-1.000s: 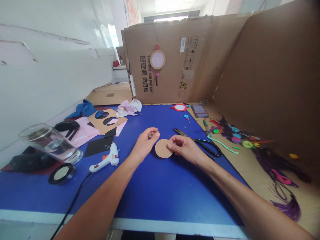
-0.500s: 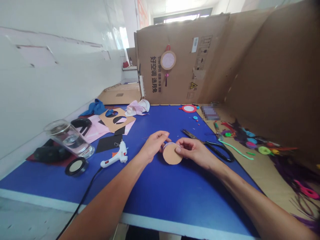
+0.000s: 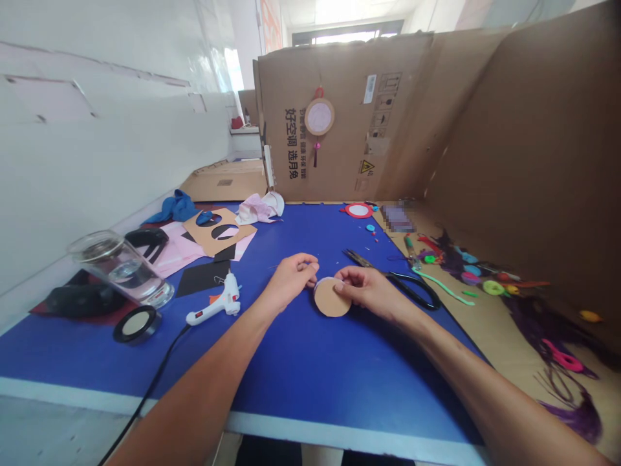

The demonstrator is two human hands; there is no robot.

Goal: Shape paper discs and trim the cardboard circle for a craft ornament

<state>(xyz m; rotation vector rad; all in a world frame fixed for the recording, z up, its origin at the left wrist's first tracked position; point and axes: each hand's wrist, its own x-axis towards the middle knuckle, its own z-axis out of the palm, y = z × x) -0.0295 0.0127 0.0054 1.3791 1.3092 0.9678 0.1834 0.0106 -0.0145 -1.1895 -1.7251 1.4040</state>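
Right hand [image 3: 361, 285] pinching a cardboard disc [image 3: 332, 300] over a blue table [image 3: 310, 375], left hand [image 3: 294, 277] curled beside it, grip unclear

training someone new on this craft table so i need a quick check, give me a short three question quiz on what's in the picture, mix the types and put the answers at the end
1. Short answer: which hand has its grip on the tan disc?
2. True or false: the glue gun lies to the left of the scissors.
3. Fill in the missing number: the cut cardboard sheet beyond the glue gun has (blank) large round holes.

Key
1. The right hand.
2. True.
3. Two.
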